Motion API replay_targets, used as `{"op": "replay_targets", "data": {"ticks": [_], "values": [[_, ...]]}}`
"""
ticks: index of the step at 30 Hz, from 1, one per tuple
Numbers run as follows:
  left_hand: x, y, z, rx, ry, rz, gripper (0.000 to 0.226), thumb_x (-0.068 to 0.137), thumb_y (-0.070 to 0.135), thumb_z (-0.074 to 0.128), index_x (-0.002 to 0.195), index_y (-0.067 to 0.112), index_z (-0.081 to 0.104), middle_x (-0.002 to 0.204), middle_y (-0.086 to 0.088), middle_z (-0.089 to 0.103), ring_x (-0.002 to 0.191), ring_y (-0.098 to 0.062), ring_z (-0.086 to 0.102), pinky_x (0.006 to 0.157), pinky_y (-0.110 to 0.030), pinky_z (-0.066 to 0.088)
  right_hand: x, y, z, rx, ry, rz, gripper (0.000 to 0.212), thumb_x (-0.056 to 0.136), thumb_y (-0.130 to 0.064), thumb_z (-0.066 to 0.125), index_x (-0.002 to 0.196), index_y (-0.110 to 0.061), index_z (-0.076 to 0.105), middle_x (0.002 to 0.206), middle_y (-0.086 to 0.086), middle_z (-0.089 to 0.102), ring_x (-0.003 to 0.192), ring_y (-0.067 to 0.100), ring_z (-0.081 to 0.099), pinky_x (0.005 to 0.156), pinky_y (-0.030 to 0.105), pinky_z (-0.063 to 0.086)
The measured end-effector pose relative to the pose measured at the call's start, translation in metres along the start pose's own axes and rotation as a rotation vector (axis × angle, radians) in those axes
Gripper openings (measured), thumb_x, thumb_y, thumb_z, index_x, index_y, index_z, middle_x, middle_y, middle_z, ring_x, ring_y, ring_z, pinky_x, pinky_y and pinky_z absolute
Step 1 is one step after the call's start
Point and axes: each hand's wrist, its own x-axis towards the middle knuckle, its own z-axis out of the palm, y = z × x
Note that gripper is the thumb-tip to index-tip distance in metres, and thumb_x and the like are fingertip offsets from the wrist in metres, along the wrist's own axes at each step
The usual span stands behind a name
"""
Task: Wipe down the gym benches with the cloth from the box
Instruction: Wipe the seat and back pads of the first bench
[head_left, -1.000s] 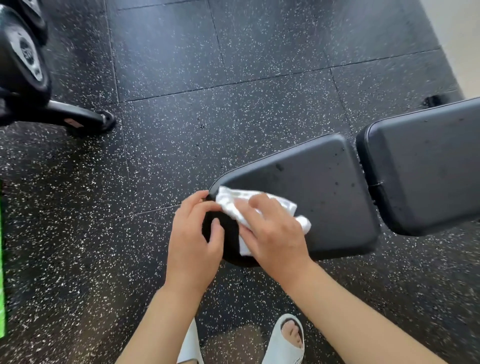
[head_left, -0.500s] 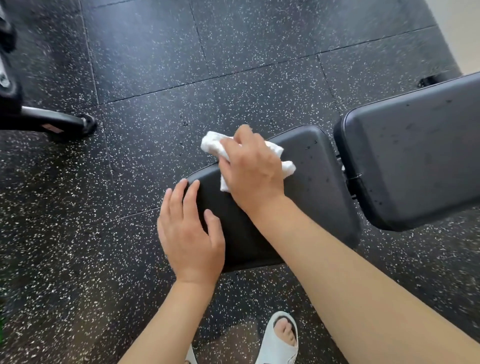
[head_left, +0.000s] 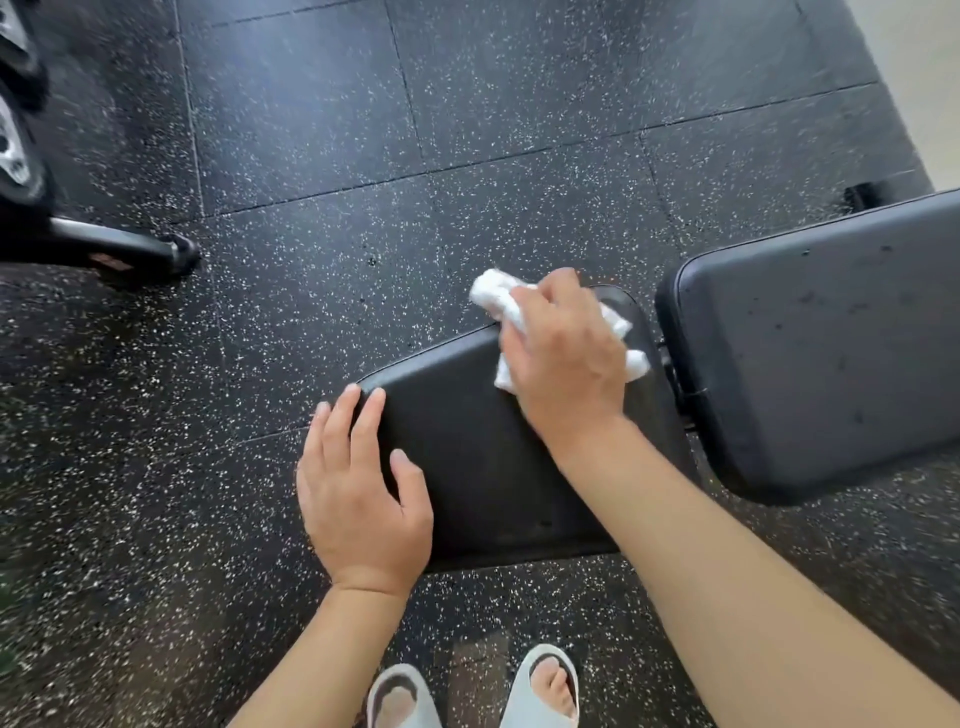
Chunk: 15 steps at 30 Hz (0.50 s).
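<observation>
Wiping bench seat (head_left: 483, 467) with cloth (head_left: 498, 301)

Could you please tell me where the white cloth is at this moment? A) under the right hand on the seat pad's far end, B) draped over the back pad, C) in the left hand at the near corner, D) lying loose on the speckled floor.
A: the right hand presses the white cloth onto the seat pad, near the back pad; the left hand holds nothing.
</observation>
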Motion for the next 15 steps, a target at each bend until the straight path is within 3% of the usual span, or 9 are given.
{"op": "replay_targets", "data": {"ticks": [4, 7, 10, 12, 15], "values": [[0.001, -0.003, 0.001, -0.001, 0.000, 0.026, 0.058, 0.091, 0.021, 0.052, 0.149, 0.012, 0.055, 0.159, -0.007, 0.048, 0.151, -0.034, 0.039, 0.122, -0.049, 0.029, -0.034, -0.051, 0.012, 0.083, -0.057, -0.211, 0.016, 0.091, -0.028, 0.064, 0.103, -0.017, 0.069, 0.105, 0.006, 0.061, 0.085, 0.027, 0.058, 0.066, 0.041, 0.046], [0.000, -0.005, 0.001, -0.010, -0.003, 0.021, 0.059, 0.090, 0.021, 0.053, 0.148, 0.012, 0.055, 0.159, -0.006, 0.048, 0.151, -0.034, 0.038, 0.121, -0.049, 0.030, -0.039, -0.037, 0.006, 0.121, -0.067, -0.289, 0.021, 0.094, -0.029, 0.063, 0.111, -0.019, 0.070, 0.104, 0.001, 0.061, 0.086, 0.024, 0.059, 0.065, 0.037, 0.049], [0.000, -0.005, 0.000, -0.021, -0.003, 0.013, 0.057, 0.092, 0.023, 0.052, 0.149, 0.014, 0.055, 0.160, -0.004, 0.048, 0.152, -0.032, 0.037, 0.120, -0.051, 0.031, -0.035, 0.004, -0.010, 0.025, 0.015, -0.194, 0.020, 0.099, -0.036, 0.061, 0.113, -0.026, 0.071, 0.101, -0.006, 0.063, 0.091, 0.018, 0.064, 0.064, 0.033, 0.051], [0.001, -0.005, -0.001, -0.021, -0.009, 0.015, 0.056, 0.094, 0.024, 0.051, 0.149, 0.015, 0.055, 0.160, -0.003, 0.047, 0.152, -0.032, 0.036, 0.120, -0.052, 0.032, -0.028, 0.023, -0.018, 0.015, 0.038, -0.080, 0.021, 0.101, -0.037, 0.061, 0.113, -0.025, 0.072, 0.100, -0.004, 0.064, 0.090, 0.020, 0.066, 0.065, 0.040, 0.055], [0.000, -0.005, -0.003, -0.021, -0.026, 0.009, 0.056, 0.095, 0.025, 0.050, 0.150, 0.016, 0.054, 0.161, -0.002, 0.047, 0.153, -0.031, 0.035, 0.121, -0.053, 0.032, -0.030, 0.013, -0.019, -0.013, 0.055, -0.004, 0.019, 0.098, -0.037, 0.066, 0.110, -0.023, 0.074, 0.098, 0.000, 0.063, 0.085, 0.024, 0.065, 0.061, 0.039, 0.052]]}}
